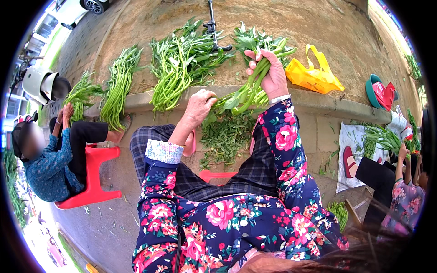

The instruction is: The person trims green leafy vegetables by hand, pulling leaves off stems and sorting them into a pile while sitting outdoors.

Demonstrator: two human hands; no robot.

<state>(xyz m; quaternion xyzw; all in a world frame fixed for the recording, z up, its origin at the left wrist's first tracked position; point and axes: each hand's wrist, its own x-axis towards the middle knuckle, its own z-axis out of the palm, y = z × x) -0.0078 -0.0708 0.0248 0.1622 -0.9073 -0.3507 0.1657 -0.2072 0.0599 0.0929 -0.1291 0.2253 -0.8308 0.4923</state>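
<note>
A bunch of water spinach (249, 92) hangs from my right hand (274, 78), whose fingers are wrapped round its stems. Its leafy ends point down and to the left, over the kerb. Just left of those leaves is my left hand (196, 108). Thumb and fingers are pressed together there, and whatever they pinch is too small to make out. Between my feet lies a heap of loose green leaves (227, 139). Beyond the kerb a large pile of water spinach (182, 63) lies at the left, and more leafy stems (255, 40) lie behind my right hand.
A black walking stick (211, 27) lies behind the piles. To the right are a yellow bag (314, 73) and a teal basin (374, 91) by the kerb (327, 105). At left, a person on a red stool (95, 182) handles greens; another at far right holds stems over a white sheet (348, 154).
</note>
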